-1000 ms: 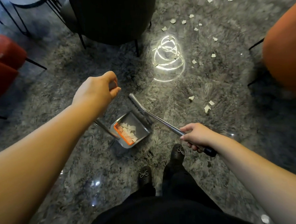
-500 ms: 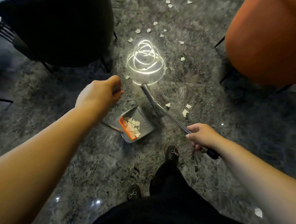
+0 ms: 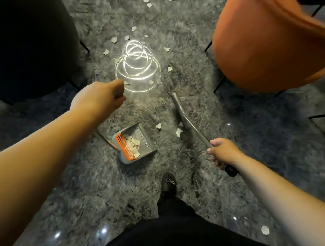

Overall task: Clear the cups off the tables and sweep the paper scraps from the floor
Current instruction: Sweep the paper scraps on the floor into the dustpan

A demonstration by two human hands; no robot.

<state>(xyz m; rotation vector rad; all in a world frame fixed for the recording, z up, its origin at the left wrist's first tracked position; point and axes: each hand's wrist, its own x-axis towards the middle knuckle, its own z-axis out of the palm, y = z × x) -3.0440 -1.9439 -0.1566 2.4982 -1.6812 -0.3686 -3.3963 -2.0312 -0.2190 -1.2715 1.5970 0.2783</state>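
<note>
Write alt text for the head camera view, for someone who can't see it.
Seen from above, a person's right hand grips a broom while the left hand holds the handle of a grey dustpan containing paper scraps. More scraps litter the grey floor between a black chair and an orange chair.

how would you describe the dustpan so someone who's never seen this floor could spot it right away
Start at the orange chair at upper right and come down left across the grey floor to just ahead of the black shoe. The dustpan is the grey tray there. Only it has an orange comb edge and holds piled paper scraps.
</note>
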